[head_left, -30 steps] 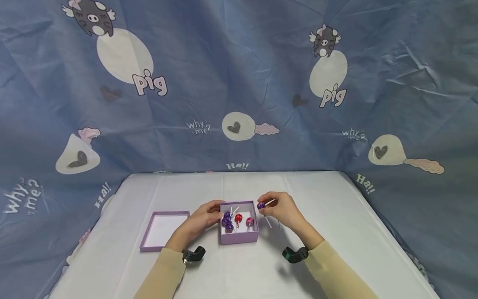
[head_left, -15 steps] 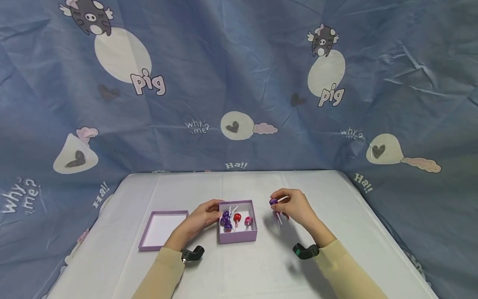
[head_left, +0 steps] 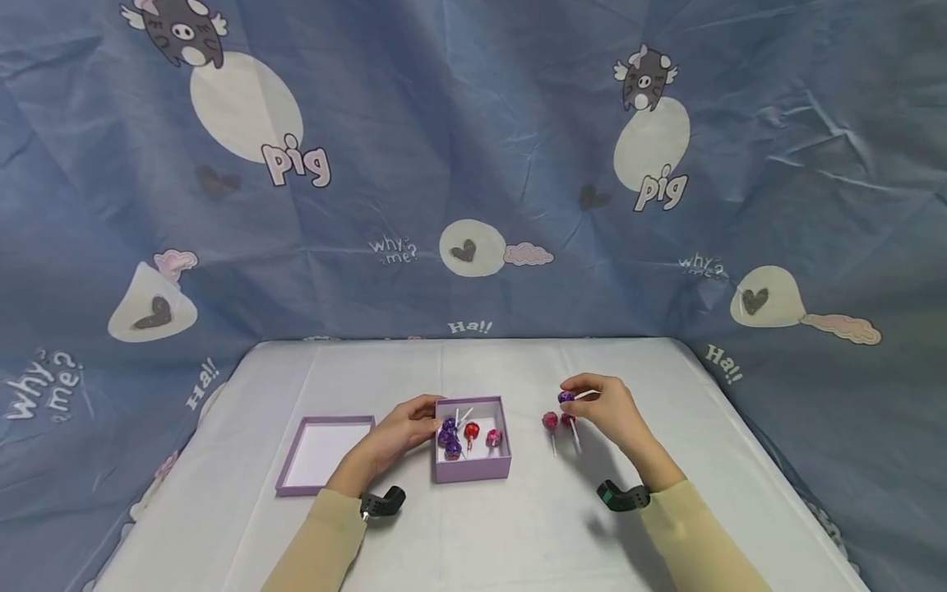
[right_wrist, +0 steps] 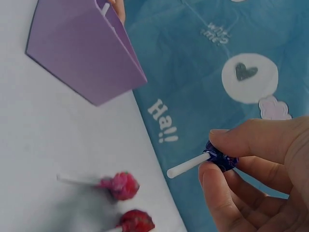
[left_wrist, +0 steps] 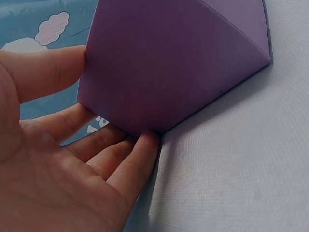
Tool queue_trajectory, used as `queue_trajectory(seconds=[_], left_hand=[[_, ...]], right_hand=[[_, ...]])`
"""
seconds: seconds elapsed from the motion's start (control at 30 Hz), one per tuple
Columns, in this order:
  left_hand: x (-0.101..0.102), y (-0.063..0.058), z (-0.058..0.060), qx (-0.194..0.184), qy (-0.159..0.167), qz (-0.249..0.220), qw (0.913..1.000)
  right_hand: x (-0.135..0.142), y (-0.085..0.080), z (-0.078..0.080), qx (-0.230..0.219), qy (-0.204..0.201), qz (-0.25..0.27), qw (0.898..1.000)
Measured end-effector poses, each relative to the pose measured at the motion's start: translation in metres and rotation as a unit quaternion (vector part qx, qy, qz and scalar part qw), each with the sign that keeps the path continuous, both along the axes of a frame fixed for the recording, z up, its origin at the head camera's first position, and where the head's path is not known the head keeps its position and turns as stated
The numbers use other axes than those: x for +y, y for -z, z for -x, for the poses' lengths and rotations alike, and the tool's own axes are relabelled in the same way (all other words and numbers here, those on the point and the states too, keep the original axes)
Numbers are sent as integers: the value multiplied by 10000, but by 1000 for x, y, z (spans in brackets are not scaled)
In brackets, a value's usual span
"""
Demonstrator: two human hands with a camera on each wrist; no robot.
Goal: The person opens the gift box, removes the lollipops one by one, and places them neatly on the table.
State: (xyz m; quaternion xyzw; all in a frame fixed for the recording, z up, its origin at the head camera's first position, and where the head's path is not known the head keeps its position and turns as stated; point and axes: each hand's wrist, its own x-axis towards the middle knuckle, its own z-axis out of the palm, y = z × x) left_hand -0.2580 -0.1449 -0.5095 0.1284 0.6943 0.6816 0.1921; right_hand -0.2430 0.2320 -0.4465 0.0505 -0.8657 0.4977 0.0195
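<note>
My left hand (head_left: 407, 427) grips the left side of an open purple box (head_left: 472, 470), thumb and fingers at its edges in the left wrist view. Inside lie several purple lollipops (head_left: 448, 436), a red lollipop (head_left: 472, 430) and a pink one (head_left: 494, 437). To the right of the box, my right hand (head_left: 610, 409) pinches a purple-wrapped lollipop (right_wrist: 223, 159) by its head between thumb and fingers, its white stick poking out. Below it on the table lie a pink lollipop (right_wrist: 124, 186) and a red lollipop (right_wrist: 138, 222), side by side.
A shallow purple box lid (head_left: 325, 456) lies on the white-covered table (head_left: 473, 543), inner side up, left of the box and partly behind the left forearm. A blue patterned cloth (head_left: 473, 312) hangs behind the table.
My right hand has carried the purple lollipop rightward, away from the box. The pink and red lollipops on the table now show beneath it. The left hand stays at the box.
</note>
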Motion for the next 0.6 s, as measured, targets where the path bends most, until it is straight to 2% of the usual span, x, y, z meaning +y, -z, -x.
queue_trajectory(seconds=[0.27, 0.6], left_hand=[[1, 2, -3, -116, -3, 57, 9999], [-1, 0, 0, 22, 43, -19, 10000]], right_hand=[[17, 18, 2, -66, 261, -46, 9996], [30, 31, 11, 2, 402, -326, 9987]])
